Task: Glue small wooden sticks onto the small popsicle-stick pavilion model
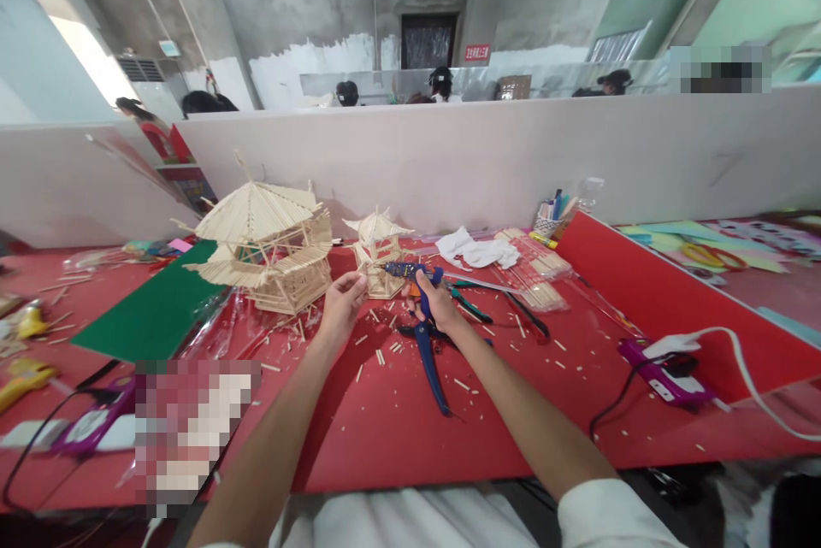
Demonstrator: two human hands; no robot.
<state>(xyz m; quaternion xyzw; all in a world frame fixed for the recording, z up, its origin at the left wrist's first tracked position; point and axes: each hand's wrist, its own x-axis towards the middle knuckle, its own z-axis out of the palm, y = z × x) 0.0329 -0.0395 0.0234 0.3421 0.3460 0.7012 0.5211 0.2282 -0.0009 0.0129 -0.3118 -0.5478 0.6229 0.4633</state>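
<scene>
My right hand [434, 298] is wrapped round the handle of a blue glue gun [405, 269], whose nozzle points left toward my left hand. My left hand [346, 296] is closed in a pinch at the lower left of the small stick pavilion [377, 242]; whatever lies between its fingertips is too small to name. The nozzle stands between the fingertips and the pavilion. A larger stick pavilion [260, 244] rests to the left. Below my right hand lie blue-handled pliers [431, 364], partly hidden at the top.
Small stick offcuts lie scattered over the red table [385, 445]. A green board [150, 309] is at left, a red board [680, 300] at right. White tissue [478, 249], bundled sticks [539, 279] and a purple power strip [664, 373] lie to the right. People sit beyond the partition [487, 159].
</scene>
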